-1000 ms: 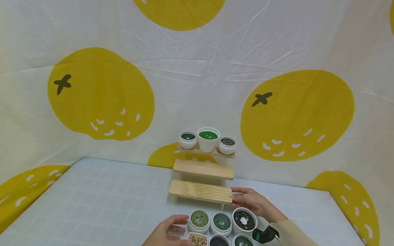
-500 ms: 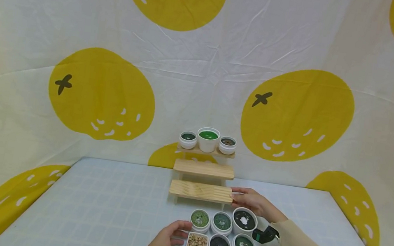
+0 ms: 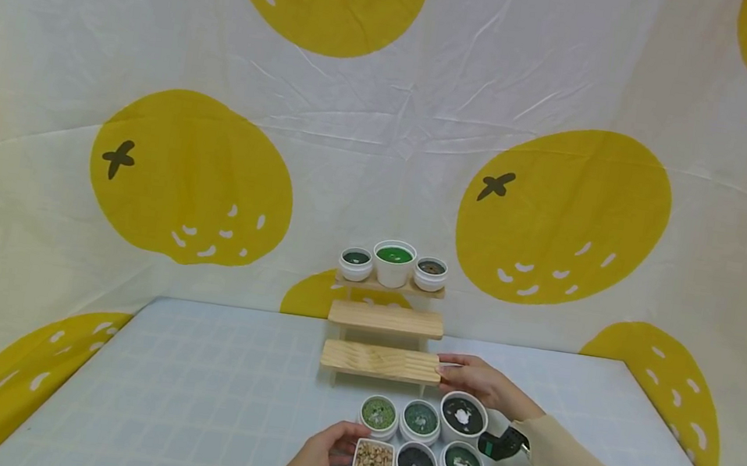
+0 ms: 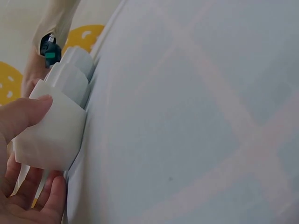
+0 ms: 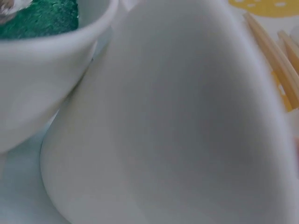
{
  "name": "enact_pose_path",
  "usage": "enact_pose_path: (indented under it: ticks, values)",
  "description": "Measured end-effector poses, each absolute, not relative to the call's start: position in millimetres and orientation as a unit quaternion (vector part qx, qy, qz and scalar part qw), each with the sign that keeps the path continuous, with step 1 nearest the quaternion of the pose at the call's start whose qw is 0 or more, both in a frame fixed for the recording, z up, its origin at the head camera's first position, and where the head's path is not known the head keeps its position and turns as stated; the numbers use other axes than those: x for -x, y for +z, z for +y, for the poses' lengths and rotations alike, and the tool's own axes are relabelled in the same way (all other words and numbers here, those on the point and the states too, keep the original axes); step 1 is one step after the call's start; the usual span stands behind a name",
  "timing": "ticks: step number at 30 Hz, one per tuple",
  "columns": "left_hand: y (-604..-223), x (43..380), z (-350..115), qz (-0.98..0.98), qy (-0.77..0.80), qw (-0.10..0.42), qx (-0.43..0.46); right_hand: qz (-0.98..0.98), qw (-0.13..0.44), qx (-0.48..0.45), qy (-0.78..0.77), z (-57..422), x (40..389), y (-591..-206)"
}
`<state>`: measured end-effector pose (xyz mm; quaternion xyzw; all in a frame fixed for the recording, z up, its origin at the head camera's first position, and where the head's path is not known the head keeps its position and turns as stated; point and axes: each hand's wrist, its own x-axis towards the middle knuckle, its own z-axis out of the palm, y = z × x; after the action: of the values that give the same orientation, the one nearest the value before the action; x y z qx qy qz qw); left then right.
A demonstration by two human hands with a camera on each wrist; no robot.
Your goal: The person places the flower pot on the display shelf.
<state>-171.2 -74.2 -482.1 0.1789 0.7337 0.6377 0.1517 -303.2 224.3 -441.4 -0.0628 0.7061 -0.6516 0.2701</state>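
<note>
My left hand [image 3: 317, 465] grips a small square white pot [image 3: 374, 463] filled with beige crumb-like bits, thumb on its near side and fingers behind. In the left wrist view the thumb lies on the wall of the square pot [image 4: 56, 126], which stands on the table. My right hand [image 3: 480, 382] holds the right end of the lowest step of a three-step wooden stand [image 3: 381, 361] between thumb and fingers. Beneath that hand is a round white pot [image 3: 463, 416] with a dark filling, whose white wall [image 5: 154, 116] fills the right wrist view.
Round white pots with green or dark fillings, among them a light green pot [image 3: 379, 415] and a dark green pot [image 3: 463, 465], cluster before the stand. On its top step are a tall green-filled cup [image 3: 394, 264] and two small pots. A fruit-print cloth [image 3: 385, 148] hangs behind.
My left hand has moved right and toward the near edge, from beside the square pot to a grip around it. The right hand stays on the wooden step.
</note>
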Motion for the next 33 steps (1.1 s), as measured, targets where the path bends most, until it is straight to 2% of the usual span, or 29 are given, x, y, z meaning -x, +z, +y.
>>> enact_pose_path:
  ticks: [19, 33]
  values:
    - [-485.2, 170.6, -75.1, 0.720, 0.650, 0.152, -0.189, 0.711, 0.272, 0.061, -0.646, 225.1, 306.1, -442.9]
    - [-476.9, 167.8, -72.4, 0.736, 0.645, 0.145, -0.147, 0.706, 0.272, 0.059, -0.651, 223.9, 303.6, -441.9]
